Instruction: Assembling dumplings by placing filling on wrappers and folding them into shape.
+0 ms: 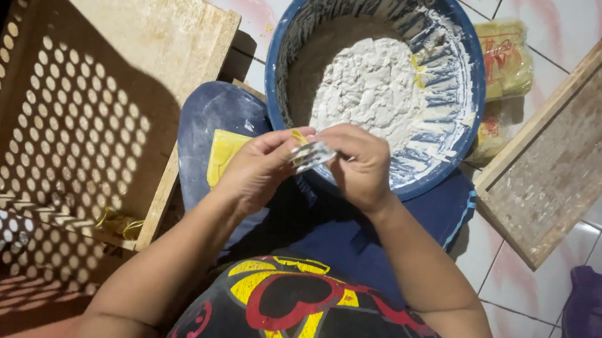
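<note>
Left hand (259,165) and right hand (359,164) both pinch small packet (310,155) over bowl (458,141) – hard tug could rip it wide, spill bits past dough (370,89) onto lap.

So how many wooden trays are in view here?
2. One tray lies left of the blue bowl, under dappled light; the other tray lies right of it on the tiles. Others may be out of frame.

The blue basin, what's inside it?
The blue basin holds a mound of white dough, with white smears on its wall. The bottom under the dough is hidden.
</note>
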